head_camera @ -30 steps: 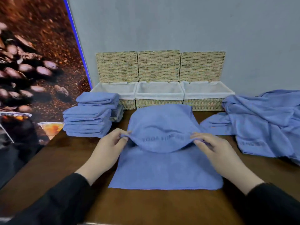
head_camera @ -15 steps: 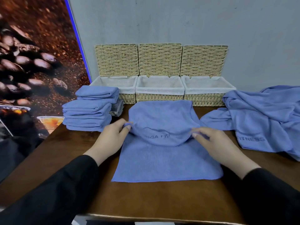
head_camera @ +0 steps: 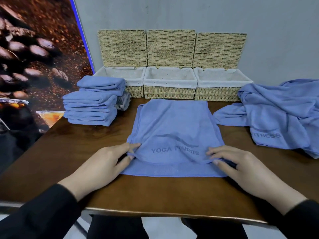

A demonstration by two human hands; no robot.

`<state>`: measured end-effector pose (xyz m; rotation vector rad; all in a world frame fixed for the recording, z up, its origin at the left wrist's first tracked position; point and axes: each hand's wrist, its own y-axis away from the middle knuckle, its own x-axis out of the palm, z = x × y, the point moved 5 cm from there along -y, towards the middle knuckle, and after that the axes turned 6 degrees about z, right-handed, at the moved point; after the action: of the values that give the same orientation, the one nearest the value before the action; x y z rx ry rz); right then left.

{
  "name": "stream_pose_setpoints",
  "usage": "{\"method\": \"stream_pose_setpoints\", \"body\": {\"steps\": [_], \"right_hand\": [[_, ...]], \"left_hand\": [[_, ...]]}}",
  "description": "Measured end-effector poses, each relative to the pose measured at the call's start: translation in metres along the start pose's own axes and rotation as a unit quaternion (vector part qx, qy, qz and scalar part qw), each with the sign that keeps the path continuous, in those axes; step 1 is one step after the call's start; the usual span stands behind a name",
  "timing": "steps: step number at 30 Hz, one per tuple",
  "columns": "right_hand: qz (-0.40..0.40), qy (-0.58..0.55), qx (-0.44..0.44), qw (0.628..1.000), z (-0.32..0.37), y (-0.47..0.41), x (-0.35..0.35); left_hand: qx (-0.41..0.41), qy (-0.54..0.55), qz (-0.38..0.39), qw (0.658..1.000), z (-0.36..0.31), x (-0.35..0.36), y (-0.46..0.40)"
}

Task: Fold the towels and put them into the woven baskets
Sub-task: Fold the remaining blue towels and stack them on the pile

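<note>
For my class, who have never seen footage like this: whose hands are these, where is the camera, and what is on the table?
No machine here: a person wears a camera on the head, looking down at their own hands. The left hand and right hand each pinch an edge of a blue towel printed YOGA FITNESS, folding it on a brown table. Behind stand three open baskets with white liners. Left lies a stack of folded towels; right, a heap of unfolded ones.

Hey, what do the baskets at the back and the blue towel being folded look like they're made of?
Baskets: woven straw or seagrass by the look, pale tan braided strands, matte, with white fabric liners folded over the rims. Blue towel: likely microfibre or fine terry, soft short nap, matte, drapes limply, with printed lettering.
</note>
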<state>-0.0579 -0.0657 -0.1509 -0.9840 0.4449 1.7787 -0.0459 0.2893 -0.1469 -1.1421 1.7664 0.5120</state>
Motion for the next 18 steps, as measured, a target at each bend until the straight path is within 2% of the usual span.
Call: {"method": "stream_pose_setpoints", "body": {"steps": [3,7,8,10,13,15,18], "right_hand": [[-0.021,0.016,0.011,1.000,0.001,-0.013,-0.005],[-0.177,0.046,-0.006,0.983,0.021,-0.018,-0.032],[-0.194,0.046,-0.013,0.980,0.026,-0.015,-0.038],[-0.146,0.059,-0.037,0.987,0.029,-0.007,-0.034],[-0.011,0.085,-0.041,0.995,0.017,0.009,-0.005],[0.016,0.077,-0.034,0.996,0.013,0.014,0.001],[0.032,0.067,-0.027,0.997,0.014,0.015,-0.003]], "left_hand": [[-0.008,0.018,-0.031,0.999,0.006,-0.006,-0.013],[-0.019,0.056,-0.159,0.986,-0.001,-0.035,-0.018],[-0.008,0.061,-0.176,0.982,-0.007,-0.041,-0.014],[0.018,0.045,-0.154,0.987,-0.012,-0.040,-0.001],[0.017,0.019,-0.015,1.000,-0.009,-0.018,0.013],[0.013,0.022,0.024,0.999,-0.003,-0.010,0.016],[0.029,0.034,0.030,0.999,0.002,-0.012,0.018]]}}
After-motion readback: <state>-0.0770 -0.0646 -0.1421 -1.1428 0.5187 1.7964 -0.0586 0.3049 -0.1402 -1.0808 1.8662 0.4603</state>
